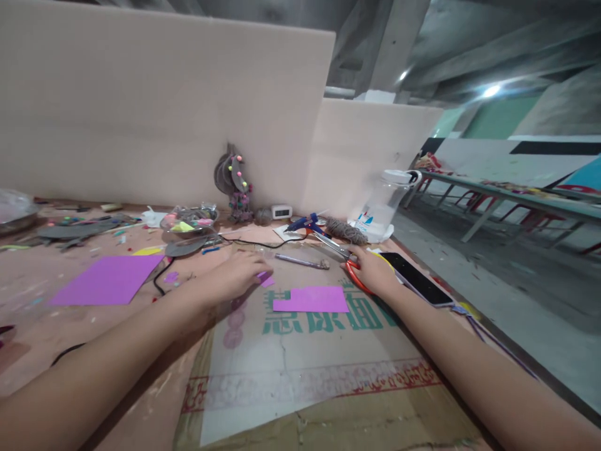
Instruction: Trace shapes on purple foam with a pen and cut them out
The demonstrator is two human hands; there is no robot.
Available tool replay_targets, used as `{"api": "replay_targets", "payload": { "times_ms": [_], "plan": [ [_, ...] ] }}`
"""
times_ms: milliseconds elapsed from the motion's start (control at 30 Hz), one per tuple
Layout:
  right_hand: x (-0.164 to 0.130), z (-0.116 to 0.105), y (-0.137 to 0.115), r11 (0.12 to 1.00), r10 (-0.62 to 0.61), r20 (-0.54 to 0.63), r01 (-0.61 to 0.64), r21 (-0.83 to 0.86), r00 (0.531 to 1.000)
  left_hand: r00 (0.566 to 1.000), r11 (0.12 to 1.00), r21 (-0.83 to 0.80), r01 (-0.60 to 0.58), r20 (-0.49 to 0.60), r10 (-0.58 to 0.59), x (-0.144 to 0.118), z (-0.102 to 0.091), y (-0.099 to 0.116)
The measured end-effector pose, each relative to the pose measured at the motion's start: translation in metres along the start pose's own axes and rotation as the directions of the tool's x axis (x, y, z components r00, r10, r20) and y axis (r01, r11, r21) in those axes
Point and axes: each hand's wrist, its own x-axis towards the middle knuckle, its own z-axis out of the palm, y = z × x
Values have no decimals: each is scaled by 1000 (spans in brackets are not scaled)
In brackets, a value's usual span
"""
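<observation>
My left hand (241,274) rests low over the cardboard, fingers curled together on a small purple piece of paper (267,279). Scissors with orange handles (355,275) are in my right hand (373,270), their blades pointing away and to the left on the board. Between my hands lies a purple paper strip (314,300) with a notch cut from its upper left corner. Beyond it is a pencil-like stick (303,261). A larger purple sheet (107,280) lies to the left of my left hand.
A printed cardboard sheet (282,382) covers the table's middle. Behind are a blue glue gun (303,223), grey yarn (346,230), a small white clock (282,212) and a bowl of scraps (190,220). A clear bottle (379,203) and a phone (417,279) stand and lie at right.
</observation>
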Motion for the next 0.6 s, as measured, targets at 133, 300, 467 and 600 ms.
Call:
{"api": "replay_targets", "payload": {
  "times_ms": [133,300,467,600],
  "plan": [
    [0,-1,-1,1000,1,2,-1,-1,1000,997,996,71,46,52,-50,0,12,-1],
    [0,0,-1,1000,18,-14,-18,13,1000,993,991,103,85,69,-92,1,3,4],
    [0,-8,-2,994,82,-110,-73,85,991,993,994,67,82,83,-87,1,2,8],
    [6,-24,-14,919,162,-156,-91,383,974,992,996,42,84,88,-88,1,4,9]
  ]
}}
